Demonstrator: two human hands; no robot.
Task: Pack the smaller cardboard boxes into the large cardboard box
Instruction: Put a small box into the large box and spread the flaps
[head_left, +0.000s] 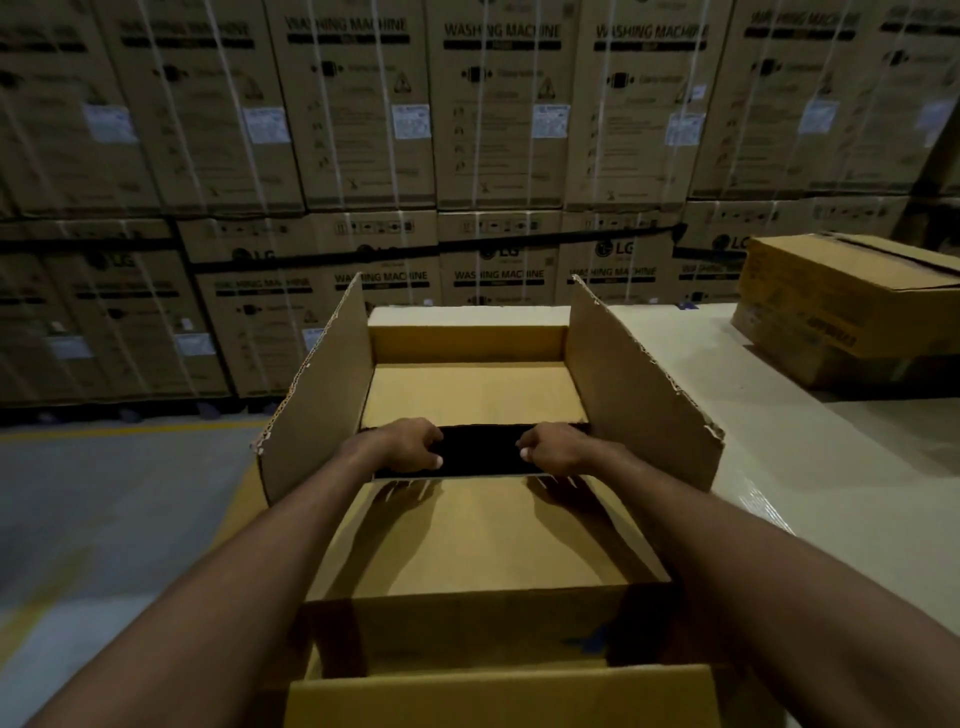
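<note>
The large cardboard box (639, 384) stands open in front of me, its left and right flaps upright. Inside lie two flat brown cardboard tops: a near smaller box (467, 535) and a far smaller box (472, 395), with a dark gap (480, 449) between them. My left hand (410, 447) and my right hand (553, 449) are at that gap, side by side. On both hands the fingers curl over the far smaller box's near edge and the thumbs point inward. What lies in the gap is too dark to tell.
The large box sits at the edge of a white plastic-wrapped surface (810, 467). Another closed cardboard box (852, 306) lies on it at the far right. Stacked washing machine cartons (498, 130) form a wall behind. Grey floor with a yellow line (130, 431) is to the left.
</note>
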